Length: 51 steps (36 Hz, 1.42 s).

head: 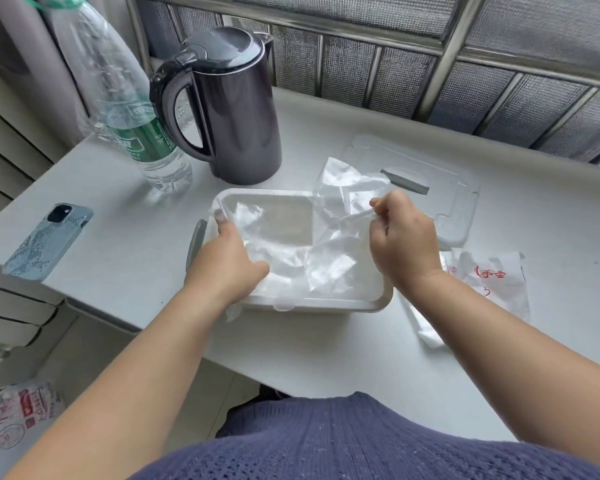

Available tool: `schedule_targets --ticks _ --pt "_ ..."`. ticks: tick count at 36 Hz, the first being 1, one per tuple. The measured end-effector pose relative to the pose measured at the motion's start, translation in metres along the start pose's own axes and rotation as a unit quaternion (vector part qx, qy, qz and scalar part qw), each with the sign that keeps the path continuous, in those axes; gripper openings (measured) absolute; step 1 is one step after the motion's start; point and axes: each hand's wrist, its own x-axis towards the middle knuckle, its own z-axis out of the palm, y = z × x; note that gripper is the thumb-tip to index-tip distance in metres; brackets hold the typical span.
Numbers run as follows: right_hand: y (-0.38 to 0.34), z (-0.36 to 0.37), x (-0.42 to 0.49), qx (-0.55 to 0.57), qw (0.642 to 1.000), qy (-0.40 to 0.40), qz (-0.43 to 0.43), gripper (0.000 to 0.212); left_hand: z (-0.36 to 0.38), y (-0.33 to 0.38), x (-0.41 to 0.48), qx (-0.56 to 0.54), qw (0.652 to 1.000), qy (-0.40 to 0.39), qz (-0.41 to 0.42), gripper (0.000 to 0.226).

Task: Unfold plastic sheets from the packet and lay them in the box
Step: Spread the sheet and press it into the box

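Observation:
A white rectangular box [329, 303] stands on the table in front of me. A thin clear plastic sheet [329, 244] is draped into and over it. My left hand [227, 261] holds the sheet at the box's left side, thumb over the near rim. My right hand [404, 237] pinches the sheet's upper edge above the box's right end, lifting it so it stands crumpled. The packet [489, 282], white with red print, lies crumpled on the table right of the box, with clear sheets sticking out under it.
The box's clear lid [454, 202] lies behind my right hand. A dark kettle [236, 112] and a plastic water bottle [136, 109] stand at the back left. A phone [49, 240] lies at the left edge. A window grille runs behind the table.

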Motion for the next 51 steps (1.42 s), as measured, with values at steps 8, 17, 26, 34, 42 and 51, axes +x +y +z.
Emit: schedule_targets --ticks 8,17,26,34,42,51 --pt "0.007 0.001 0.005 -0.042 0.999 0.022 0.021 0.047 -0.001 -0.001 0.001 0.189 0.894 0.248 0.322 0.073" --pt "0.014 0.000 0.010 -0.040 0.998 0.050 -0.011 0.033 0.026 0.017 0.043 0.361 0.856 -0.274 0.249 0.051" --pt "0.020 0.000 0.016 -0.031 0.995 0.005 -0.092 0.009 0.056 0.014 0.046 0.141 0.921 -0.315 0.179 0.045" --pt "0.003 0.005 0.018 0.036 0.989 -0.009 -0.141 0.015 0.008 0.028 0.032 -0.377 0.908 -0.178 -0.047 0.032" --pt "-0.002 0.008 0.011 0.033 0.969 -0.094 -0.228 0.012 -0.008 0.026 0.023 -0.535 0.811 -0.214 -0.103 0.016" --pt "-0.004 0.011 0.010 -0.015 0.950 -0.158 -0.270 0.022 -0.030 -0.012 0.038 -0.492 0.860 0.102 -0.083 0.023"
